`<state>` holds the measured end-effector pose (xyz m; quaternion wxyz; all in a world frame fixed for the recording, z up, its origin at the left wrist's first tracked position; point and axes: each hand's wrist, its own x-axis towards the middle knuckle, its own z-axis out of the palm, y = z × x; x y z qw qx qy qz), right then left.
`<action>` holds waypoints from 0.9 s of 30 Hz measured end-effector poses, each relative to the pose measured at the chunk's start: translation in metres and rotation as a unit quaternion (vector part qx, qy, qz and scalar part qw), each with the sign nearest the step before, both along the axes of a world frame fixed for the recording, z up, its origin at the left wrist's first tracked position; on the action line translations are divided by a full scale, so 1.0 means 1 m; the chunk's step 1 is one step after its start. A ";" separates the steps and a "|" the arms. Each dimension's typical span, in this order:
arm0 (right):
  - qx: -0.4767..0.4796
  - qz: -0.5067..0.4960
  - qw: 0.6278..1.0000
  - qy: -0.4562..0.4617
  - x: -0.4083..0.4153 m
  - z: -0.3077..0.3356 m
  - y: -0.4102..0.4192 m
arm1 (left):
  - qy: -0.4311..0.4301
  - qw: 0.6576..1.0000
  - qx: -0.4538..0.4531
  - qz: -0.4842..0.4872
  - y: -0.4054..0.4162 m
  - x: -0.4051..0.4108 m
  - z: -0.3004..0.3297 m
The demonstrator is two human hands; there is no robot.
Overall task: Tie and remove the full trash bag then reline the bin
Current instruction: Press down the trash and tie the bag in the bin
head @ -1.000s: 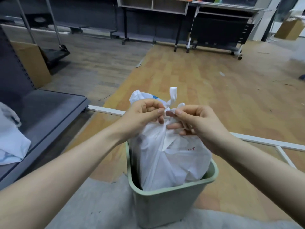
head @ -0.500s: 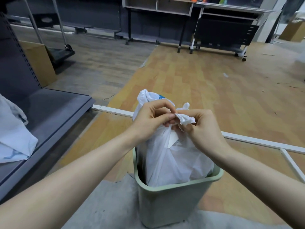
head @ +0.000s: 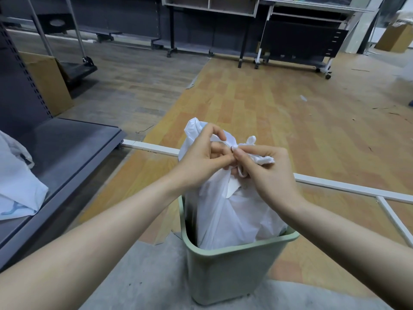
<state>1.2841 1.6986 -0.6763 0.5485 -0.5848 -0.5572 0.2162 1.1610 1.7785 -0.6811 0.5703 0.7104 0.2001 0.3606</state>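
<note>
Head view: right hand (head: 266, 173) has drawn its pinched handle rightward; left hand (head: 202, 159) pinches the other; trash bag (head: 232, 211) stands upright in bin (head: 225, 271)

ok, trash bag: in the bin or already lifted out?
In. The white trash bag sits inside the green bin, bulging above its rim. The left hand and right hand pinch its handles at the top.

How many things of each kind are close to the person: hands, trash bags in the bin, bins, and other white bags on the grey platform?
Hands: 2, the left hand and the right hand, both pinching the bag's handles
Trash bags in the bin: 1, the white trash bag
Bins: 1, the green bin
Other white bags on the grey platform: 1, the loose white bag
Total: 5
</note>
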 end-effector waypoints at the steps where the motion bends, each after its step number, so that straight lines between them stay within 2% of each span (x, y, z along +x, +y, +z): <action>1: 0.002 0.001 1.000 0.017 0.000 -0.001 -0.001 | 0.005 0.999 -0.028 -0.016 0.001 -0.002 0.001; 4: 0.011 -0.004 0.999 0.041 0.000 -0.002 -0.004 | 0.024 0.996 -0.072 -0.042 0.006 -0.007 0.003; 9: 0.052 0.014 0.997 0.060 0.003 -0.007 -0.001 | 0.025 0.992 -0.118 -0.019 0.011 -0.004 0.007; 12: 0.091 0.049 0.992 -0.073 0.009 -0.011 0.000 | 0.009 0.987 -0.160 0.013 0.010 -0.001 0.010; 16: 0.122 0.032 0.956 -0.263 0.024 -0.010 0.011 | 0.005 0.984 -0.176 0.041 0.006 0.005 0.008; 27: 0.180 0.001 0.935 -0.305 0.034 -0.006 0.011 | -0.030 0.985 -0.153 0.076 0.001 0.016 -0.004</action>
